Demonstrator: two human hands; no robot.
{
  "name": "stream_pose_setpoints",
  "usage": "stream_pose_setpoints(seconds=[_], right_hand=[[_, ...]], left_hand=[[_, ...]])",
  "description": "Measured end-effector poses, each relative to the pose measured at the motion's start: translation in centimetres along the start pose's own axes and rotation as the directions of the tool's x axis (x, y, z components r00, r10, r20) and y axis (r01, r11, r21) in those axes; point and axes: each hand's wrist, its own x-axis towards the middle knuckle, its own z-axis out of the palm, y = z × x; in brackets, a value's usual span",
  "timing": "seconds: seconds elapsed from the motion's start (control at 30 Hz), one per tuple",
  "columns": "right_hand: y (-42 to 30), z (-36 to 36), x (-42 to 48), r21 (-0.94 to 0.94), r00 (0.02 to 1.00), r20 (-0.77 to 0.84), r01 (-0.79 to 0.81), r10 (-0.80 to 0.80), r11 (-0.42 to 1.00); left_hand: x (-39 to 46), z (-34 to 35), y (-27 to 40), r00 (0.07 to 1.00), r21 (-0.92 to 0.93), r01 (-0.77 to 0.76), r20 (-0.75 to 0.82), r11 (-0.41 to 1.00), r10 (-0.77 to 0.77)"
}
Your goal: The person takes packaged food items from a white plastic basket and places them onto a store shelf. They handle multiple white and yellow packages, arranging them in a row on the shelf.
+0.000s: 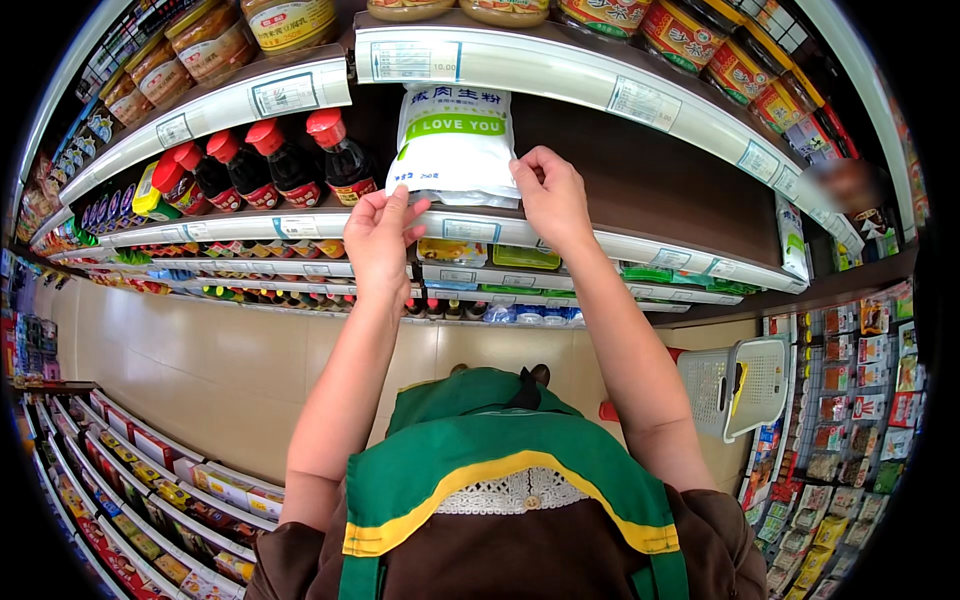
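A white plastic pouch of powder with a green band (456, 154) stands on the dark brown shelf, its top reaching under the shelf above. At its lower left corner, my left hand (384, 232) touches the pouch with thumb and fingertips. My right hand (551, 191) pinches the pouch's right edge between thumb and forefinger. Left of the pouch stand several dark sauce bottles with red caps, the nearest one (346, 161) close beside it. A similar white pouch (793, 238) stands at the shelf's far right end.
A white price rail (525, 61) curves above the hands, with glass jars (291, 22) over it. Another rail (652, 255) runs below. Lower shelves hold packets and bottles. A pale plastic basket (705, 382) is at the right, near hanging snack packets (832, 409). More stocked shelves (150, 487) stand lower left.
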Motion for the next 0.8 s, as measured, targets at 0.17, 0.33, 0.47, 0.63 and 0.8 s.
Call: stream_pose_setpoints(seconds=[0.17, 0.33, 0.47, 0.63, 0.8], right_hand=[[0.4, 0.2, -0.1, 0.048, 0.999, 0.035, -0.028, 0.026, 0.998], [0.5, 0.3, -0.4, 0.095, 0.996, 0.071, -0.06, 0.054, 0.994], [0.5, 0.2, -0.3, 0.119, 0.992, 0.102, -0.085, 0.073, 0.989], [0.4, 0.4, -0.4, 0.145, 0.993, 0.104, -0.078, 0.063, 0.986], [1.0, 0.5, -0.1, 0.106, 0.996, 0.071, -0.055, 0.048, 0.993]], left_hand=[[0.4, -0.4, -0.9, 0.989, 0.157, -0.149, 0.015, 0.976, 0.148], [0.9, -0.9, -1.2, 0.986, 0.153, -0.165, 0.046, 0.974, 0.16], [0.5, -0.7, -0.5, 0.997, 0.081, -0.068, 0.036, 0.994, 0.065], [0.6, -0.7, -0.6, 0.997, 0.055, -0.075, -0.002, 0.996, 0.076], [0.7, -0.6, -1.0, 0.994, 0.096, -0.11, -0.014, 0.989, 0.112]])
